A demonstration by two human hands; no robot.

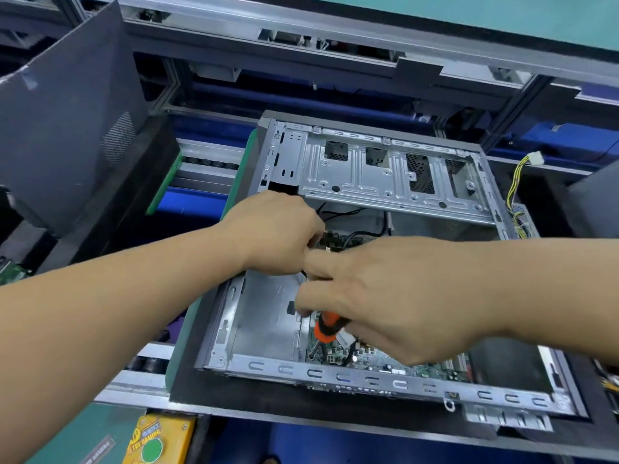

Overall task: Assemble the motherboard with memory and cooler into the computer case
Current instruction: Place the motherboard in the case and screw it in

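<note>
Fingers (303, 309) of right hand (395, 296) grasp screwdriver (326, 326); left hand (278, 232) clenched, contents hidden, over case (385, 383).

Almost no writing can be read here. The yellow box (157, 442) with a green button (151, 449), at the lower left edge, carries a line of dark letters above the button, too blurred to read. A strip label (97, 451) beside it is also unreadable.

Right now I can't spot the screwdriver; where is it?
In the head view, the orange-handled screwdriver is under the right hand, which grips it, tip down over the motherboard near the case's front rail.
</note>
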